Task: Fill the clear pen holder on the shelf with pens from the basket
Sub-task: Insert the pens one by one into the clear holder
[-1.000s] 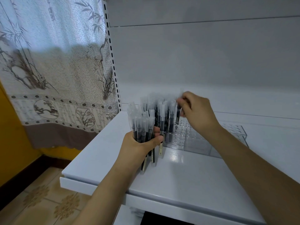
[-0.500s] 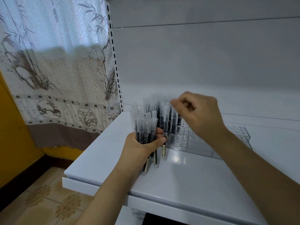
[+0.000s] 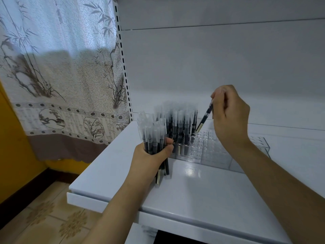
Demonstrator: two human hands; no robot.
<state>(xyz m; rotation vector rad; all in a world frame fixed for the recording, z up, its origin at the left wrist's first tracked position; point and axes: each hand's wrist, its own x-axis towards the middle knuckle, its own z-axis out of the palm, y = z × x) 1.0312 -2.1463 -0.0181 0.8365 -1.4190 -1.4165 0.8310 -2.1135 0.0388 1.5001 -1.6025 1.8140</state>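
Your right hand [image 3: 230, 118] pinches one pen [image 3: 204, 118] slanting down-left toward the holder [image 3: 211, 152]; your left hand [image 3: 149, 157] grips the bundle [image 3: 153, 138].

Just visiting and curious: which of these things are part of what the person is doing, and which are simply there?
Part of the job:
- bundle of black clear-capped pens, gripped by the left hand
- single black pen, pinched by the right hand
- clear plastic pen holder, left side filled
- white shelf

Just there:
- bamboo-print curtain
- patterned floor tiles
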